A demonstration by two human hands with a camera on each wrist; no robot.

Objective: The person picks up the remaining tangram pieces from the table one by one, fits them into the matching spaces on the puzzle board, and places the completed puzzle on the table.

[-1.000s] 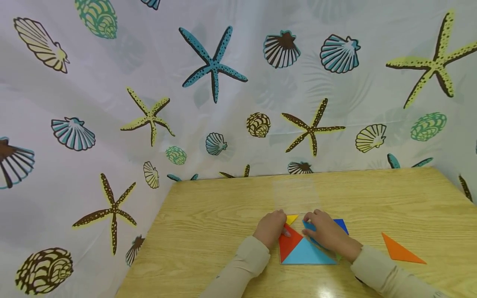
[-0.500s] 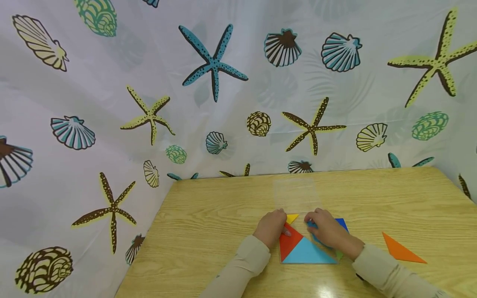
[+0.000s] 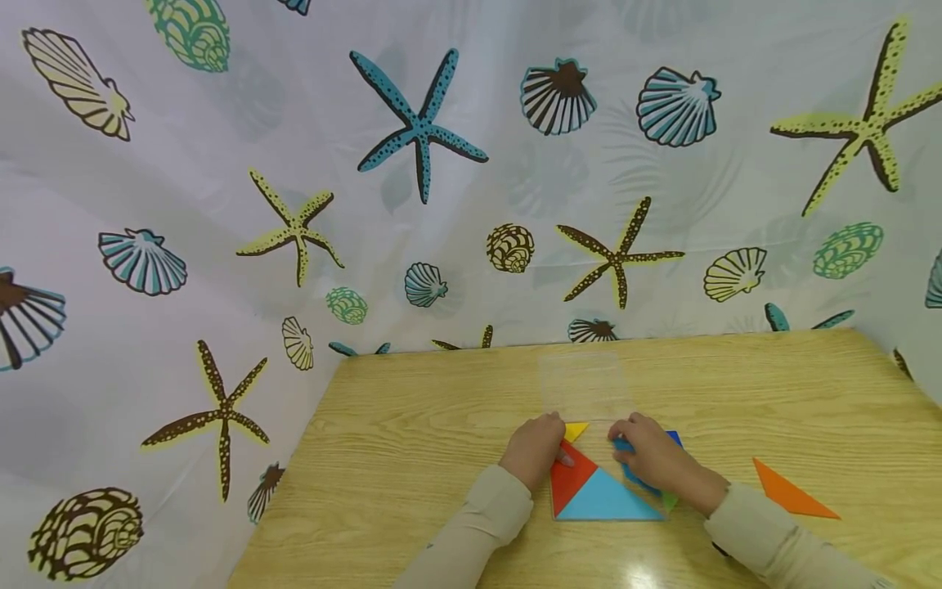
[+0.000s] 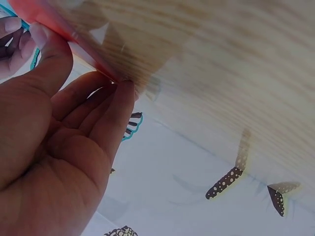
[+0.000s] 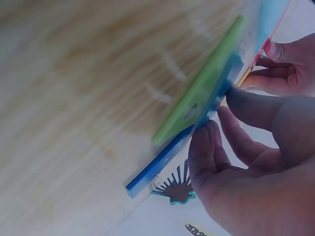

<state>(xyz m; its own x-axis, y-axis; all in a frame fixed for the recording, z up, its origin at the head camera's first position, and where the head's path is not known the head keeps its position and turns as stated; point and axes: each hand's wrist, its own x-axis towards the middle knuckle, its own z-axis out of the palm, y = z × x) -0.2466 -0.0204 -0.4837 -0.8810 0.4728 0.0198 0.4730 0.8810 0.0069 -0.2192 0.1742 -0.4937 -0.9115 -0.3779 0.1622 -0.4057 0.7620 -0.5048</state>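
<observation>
My left hand [image 3: 536, 450] holds the left edge of a clear tray [image 3: 553, 516] of flat tangram pieces, its thumb on the red triangle [image 3: 571, 481]. In the right half, my right hand [image 3: 655, 455] pinches a medium-blue tangram piece [image 3: 637, 476] between thumb and fingers. That piece is partly hidden by the hand. A light-blue triangle [image 3: 609, 499] lies in front, beside the red one. Behind them shows a yellow triangle [image 3: 576, 430]. A green piece [image 5: 199, 88] and a dark-blue piece [image 5: 158, 163] lie near the right hand, in the right wrist view.
An orange triangle [image 3: 793, 491] lies apart on the wooden table [image 3: 427, 425], right of the right hand. A clear flat plastic sheet or lid [image 3: 585, 384] lies behind the tray. A shell-and-starfish patterned curtain [image 3: 471, 196] borders the table at the back and left.
My right hand has shifted slightly right with the medium-blue piece, which tilts and turns in its fingers. The left hand stays in place on the tray.
</observation>
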